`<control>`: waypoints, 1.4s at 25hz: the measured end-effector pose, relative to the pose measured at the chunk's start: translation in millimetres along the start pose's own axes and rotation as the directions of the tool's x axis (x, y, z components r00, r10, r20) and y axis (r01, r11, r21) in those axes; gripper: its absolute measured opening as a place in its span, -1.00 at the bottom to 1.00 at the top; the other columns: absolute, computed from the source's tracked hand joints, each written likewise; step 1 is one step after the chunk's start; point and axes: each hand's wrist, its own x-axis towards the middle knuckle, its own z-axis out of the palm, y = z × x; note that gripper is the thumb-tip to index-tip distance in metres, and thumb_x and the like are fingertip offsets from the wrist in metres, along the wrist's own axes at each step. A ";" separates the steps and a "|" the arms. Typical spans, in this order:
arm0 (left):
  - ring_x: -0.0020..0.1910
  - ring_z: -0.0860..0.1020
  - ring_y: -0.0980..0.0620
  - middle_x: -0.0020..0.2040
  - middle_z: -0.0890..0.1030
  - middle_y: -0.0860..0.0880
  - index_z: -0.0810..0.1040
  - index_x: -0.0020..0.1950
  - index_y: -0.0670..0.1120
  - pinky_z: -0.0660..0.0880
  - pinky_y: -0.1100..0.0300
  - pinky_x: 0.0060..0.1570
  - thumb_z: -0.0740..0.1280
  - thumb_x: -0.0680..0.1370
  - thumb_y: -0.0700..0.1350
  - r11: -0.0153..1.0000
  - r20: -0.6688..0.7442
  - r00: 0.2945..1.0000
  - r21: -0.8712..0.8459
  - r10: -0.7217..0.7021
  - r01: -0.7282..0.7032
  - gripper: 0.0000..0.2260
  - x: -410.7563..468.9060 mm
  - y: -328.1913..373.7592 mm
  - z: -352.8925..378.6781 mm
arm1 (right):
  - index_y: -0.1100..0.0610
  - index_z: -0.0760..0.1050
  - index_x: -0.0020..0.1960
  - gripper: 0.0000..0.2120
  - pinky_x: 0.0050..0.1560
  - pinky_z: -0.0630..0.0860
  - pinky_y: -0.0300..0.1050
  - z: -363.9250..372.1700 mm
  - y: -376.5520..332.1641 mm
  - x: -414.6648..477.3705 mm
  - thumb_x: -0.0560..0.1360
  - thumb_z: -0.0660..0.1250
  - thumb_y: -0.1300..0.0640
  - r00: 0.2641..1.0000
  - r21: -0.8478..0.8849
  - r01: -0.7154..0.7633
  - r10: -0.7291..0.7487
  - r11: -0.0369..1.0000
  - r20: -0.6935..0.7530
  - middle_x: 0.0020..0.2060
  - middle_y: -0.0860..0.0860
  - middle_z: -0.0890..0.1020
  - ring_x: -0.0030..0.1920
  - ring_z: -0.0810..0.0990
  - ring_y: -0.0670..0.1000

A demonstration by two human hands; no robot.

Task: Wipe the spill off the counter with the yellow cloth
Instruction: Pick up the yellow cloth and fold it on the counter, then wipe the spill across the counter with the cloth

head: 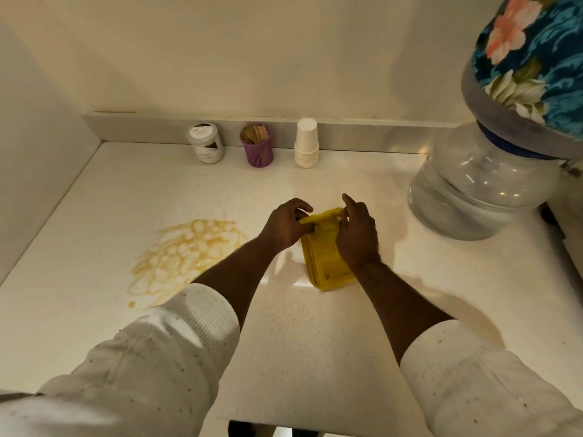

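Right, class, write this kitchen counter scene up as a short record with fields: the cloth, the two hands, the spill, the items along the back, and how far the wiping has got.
cloth: yellow cloth, folded, lying on the counter
left hand: left hand pinching the cloth's far edge
right hand: right hand gripping the same edge, over the cloth
spill: yellowish spill, left of the cloth, apart from it
back row: white jar, purple toothpick holder, stack of paper cups
right side: water bottle under a floral cover
progress: wiping not yet started
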 end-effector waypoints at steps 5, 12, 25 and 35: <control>0.00 0.66 -0.06 0.00 0.72 -0.09 0.70 0.13 -0.11 0.59 0.06 0.06 0.52 0.42 -0.22 1.000 -0.051 0.999 0.020 0.019 -0.018 -0.72 -26.1 -7.0 -31.5 | 0.19 0.46 0.30 -0.76 0.20 0.52 0.10 22.5 -27.6 -14.2 0.66 0.21 0.19 0.998 0.081 0.052 -0.053 0.995 0.018 0.23 0.19 0.56 0.19 0.58 0.26; -0.21 0.61 -0.06 -0.16 0.67 -0.12 0.70 0.07 -0.13 0.58 0.08 -0.18 0.52 0.40 -0.27 0.985 -0.161 0.984 -0.163 -0.080 0.054 -0.74 -72.8 -7.6 -77.4 | 0.07 0.38 0.43 -0.68 0.20 0.51 0.12 44.4 -68.7 -32.1 0.71 0.11 0.07 0.986 0.137 0.129 -0.141 0.982 0.085 0.30 0.10 0.59 0.22 0.60 0.27; -0.21 0.64 -0.12 -0.03 0.64 -0.16 0.64 0.15 -0.12 0.66 -0.02 -0.22 0.55 0.42 -0.17 0.982 -0.256 0.948 -0.056 -0.189 0.181 -0.68 -115.8 -78.6 -150.1 | 0.07 0.38 0.47 -0.64 0.27 0.50 0.19 122.9 -133.5 -56.1 0.71 0.11 0.04 0.954 0.091 0.134 -0.153 0.987 0.257 0.32 0.14 0.54 0.28 0.55 0.25; 0.54 0.32 -0.06 0.58 0.34 -0.05 0.28 0.59 -0.01 0.26 0.05 0.47 0.31 0.62 0.09 0.880 0.003 1.000 0.474 0.007 -0.007 -0.44 -105.5 -181.5 -207.6 | 0.16 0.33 0.54 -0.53 0.48 0.28 0.23 187.6 -144.0 -66.1 0.64 0.23 0.18 0.978 -0.190 0.097 -0.058 0.977 0.200 0.52 0.16 0.38 0.48 0.36 0.25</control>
